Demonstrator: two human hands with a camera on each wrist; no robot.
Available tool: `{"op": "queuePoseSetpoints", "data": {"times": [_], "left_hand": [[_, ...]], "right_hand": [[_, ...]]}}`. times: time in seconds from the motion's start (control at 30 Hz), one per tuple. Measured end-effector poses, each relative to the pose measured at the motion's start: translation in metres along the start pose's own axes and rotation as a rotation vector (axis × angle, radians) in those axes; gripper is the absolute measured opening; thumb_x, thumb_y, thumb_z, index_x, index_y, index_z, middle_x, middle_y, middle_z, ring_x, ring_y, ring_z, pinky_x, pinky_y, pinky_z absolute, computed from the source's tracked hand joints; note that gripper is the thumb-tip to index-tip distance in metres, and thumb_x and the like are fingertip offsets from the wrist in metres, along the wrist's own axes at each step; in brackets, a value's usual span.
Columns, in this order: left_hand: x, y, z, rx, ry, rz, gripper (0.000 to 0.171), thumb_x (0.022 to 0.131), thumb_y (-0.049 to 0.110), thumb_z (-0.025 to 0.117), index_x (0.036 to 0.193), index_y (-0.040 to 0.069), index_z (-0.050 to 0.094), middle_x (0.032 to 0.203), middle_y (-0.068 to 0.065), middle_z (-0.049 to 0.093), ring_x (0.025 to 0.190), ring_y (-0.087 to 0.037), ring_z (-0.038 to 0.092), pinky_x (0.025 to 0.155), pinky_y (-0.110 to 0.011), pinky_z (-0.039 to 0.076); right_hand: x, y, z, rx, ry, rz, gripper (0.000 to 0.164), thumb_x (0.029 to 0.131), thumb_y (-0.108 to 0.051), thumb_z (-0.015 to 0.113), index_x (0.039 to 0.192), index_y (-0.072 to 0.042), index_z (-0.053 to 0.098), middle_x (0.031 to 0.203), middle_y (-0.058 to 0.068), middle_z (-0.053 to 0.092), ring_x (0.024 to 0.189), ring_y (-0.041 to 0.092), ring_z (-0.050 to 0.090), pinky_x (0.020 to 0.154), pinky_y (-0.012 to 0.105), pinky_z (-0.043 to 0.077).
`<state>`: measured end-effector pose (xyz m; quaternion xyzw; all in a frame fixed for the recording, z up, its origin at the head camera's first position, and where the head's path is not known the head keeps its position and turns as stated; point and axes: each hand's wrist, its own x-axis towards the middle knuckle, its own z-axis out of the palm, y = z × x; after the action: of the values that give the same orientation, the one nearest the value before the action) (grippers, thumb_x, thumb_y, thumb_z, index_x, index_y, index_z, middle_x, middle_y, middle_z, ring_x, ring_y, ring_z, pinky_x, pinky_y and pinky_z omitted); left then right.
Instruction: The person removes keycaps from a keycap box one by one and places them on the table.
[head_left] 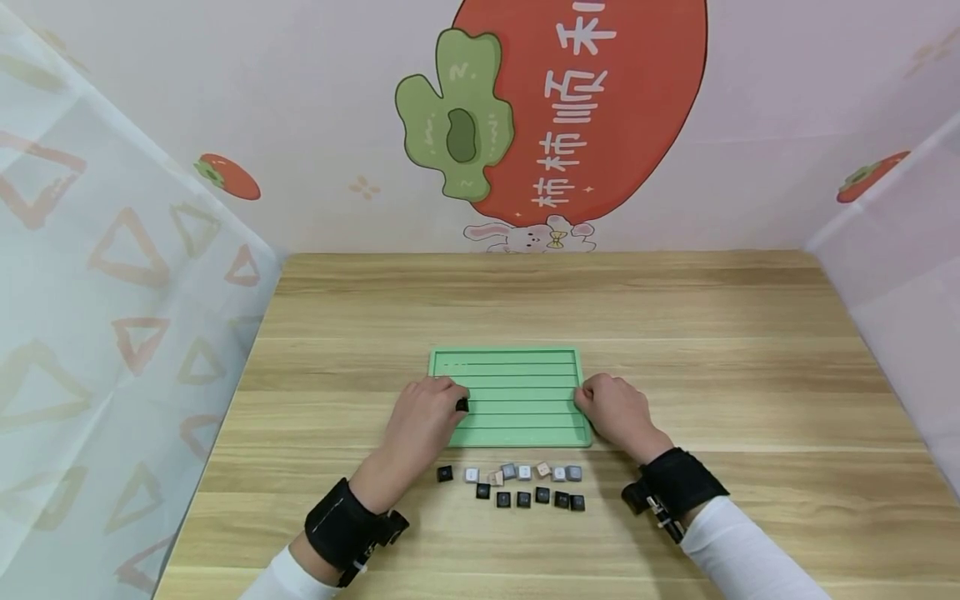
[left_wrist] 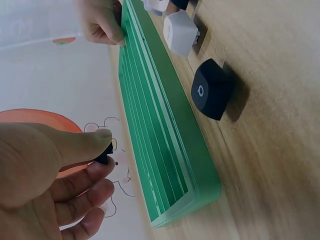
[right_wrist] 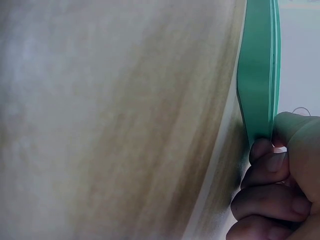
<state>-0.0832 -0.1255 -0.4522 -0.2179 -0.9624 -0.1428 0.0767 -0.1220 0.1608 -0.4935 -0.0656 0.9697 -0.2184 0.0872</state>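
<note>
A green tray (head_left: 517, 408) with several parallel ridges lies flat on the wooden table. Over its left part, my left hand (head_left: 426, 414) pinches a black keycap (left_wrist: 104, 156) between thumb and index finger, apart from the tray's surface. My right hand (head_left: 617, 410) grips the tray's right edge, thumb on the rim and curled fingers against the side, as the right wrist view (right_wrist: 275, 185) shows. In front of the tray lie loose keycaps: an uneven row of white, grey and beige ones with a black keycap (head_left: 445, 473) at its left end, and a nearer row of black ones.
The wooden table (head_left: 360, 308) reaches back to a printed cloth wall (head_left: 300, 100) with a big red persimmon picture. Patterned cloth also hangs along the left and right sides. Each wrist wears a black strap (head_left: 341, 521) with a small camera.
</note>
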Motion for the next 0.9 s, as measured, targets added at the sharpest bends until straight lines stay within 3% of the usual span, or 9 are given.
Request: {"op": "queuePoseSetpoints", "data": {"times": [0.4, 0.9], "left_hand": [[-0.014, 0.003, 0.000, -0.018, -0.035, 0.012, 0.023, 0.074, 0.016, 0.076, 0.096, 0.012, 0.072, 0.093, -0.001, 0.068, 0.086, -0.019, 0.061, 0.067, -0.032, 0.043], [-0.025, 0.014, -0.005, 0.034, -0.048, 0.039, 0.024, 0.073, 0.016, 0.077, 0.096, 0.014, 0.071, 0.093, 0.002, 0.066, 0.086, -0.015, 0.059, 0.067, -0.030, 0.042]], "right_hand": [[0.000, -0.002, 0.000, -0.006, 0.008, -0.013, 0.043, 0.090, -0.024, 0.049, 0.051, -0.016, 0.034, 0.048, -0.006, 0.024, 0.043, 0.012, 0.026, 0.042, 0.026, 0.020], [0.000, 0.000, 0.000, -0.008, 0.002, -0.012, 0.044, 0.091, -0.025, 0.049, 0.050, -0.016, 0.034, 0.048, -0.006, 0.024, 0.043, 0.012, 0.026, 0.042, 0.026, 0.020]]}}
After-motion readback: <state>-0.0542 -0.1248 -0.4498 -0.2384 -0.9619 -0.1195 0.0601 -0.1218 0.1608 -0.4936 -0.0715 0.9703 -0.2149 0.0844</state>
